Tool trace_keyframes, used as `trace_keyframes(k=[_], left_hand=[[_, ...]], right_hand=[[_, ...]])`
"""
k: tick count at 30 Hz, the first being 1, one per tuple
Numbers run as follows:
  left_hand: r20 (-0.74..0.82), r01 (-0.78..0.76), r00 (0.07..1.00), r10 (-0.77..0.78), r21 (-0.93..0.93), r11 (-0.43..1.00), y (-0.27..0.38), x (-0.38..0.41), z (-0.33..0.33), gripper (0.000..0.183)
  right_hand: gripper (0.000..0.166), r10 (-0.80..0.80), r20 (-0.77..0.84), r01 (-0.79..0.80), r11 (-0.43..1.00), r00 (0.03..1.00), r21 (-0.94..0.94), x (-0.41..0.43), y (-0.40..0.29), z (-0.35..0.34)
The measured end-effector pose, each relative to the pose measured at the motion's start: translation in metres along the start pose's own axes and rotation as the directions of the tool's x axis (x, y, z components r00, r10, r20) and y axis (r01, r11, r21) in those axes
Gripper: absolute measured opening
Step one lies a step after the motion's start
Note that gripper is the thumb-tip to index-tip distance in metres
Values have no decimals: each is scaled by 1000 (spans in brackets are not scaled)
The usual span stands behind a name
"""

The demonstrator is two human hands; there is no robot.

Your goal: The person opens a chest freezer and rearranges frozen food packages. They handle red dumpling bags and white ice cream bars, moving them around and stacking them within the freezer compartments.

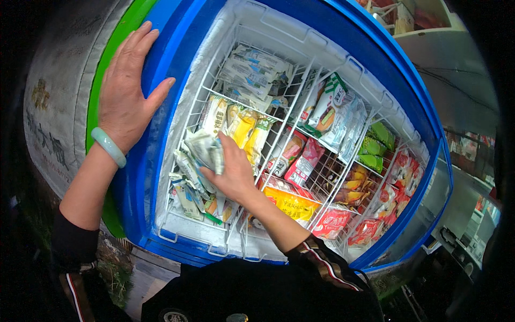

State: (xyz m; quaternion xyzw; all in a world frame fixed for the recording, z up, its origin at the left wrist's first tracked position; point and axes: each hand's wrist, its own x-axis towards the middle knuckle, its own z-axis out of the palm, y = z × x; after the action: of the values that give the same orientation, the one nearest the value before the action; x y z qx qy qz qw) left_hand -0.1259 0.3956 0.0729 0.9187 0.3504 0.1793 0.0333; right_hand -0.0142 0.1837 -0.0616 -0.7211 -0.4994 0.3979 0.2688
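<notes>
My left hand (126, 80) rests flat with fingers spread on the blue rim (161, 60) of a chest freezer; a pale green bangle (108, 147) circles that wrist. Inside the freezer, my right hand (233, 169) grips wrapped ice creams (205, 151) in white-green packaging, blurred by motion. More white packets (187, 197) lie in the near left compartment below it. Yellow-wrapped ice creams (243, 126) sit just beyond my right hand. Farther back, a stack of silvery white packets (249, 74) fills another wire compartment.
White wire baskets (297, 100) divide the freezer. Green packets (372, 147), a yellow bag (291, 205) and red-white bags (332, 221) lie to the right. Frost coats the inner wall (277, 20). A glass lid (422, 213) stands at the right end, and a grey cover (56, 100) hangs at the left.
</notes>
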Motion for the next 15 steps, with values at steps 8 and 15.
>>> trace_keyframes(k=[8, 15], left_hand=[[6, -10, 1000, 9, 23, 1000, 1, 1, 3, 67], [7, -3, 1000, 2, 28, 1000, -4, -2, 0, 67]], right_hand=[[112, 10, 114, 13, 980, 993, -199, 34, -21, 5], [34, -138, -38, 115, 925, 990, -362, 82, -1, -90]])
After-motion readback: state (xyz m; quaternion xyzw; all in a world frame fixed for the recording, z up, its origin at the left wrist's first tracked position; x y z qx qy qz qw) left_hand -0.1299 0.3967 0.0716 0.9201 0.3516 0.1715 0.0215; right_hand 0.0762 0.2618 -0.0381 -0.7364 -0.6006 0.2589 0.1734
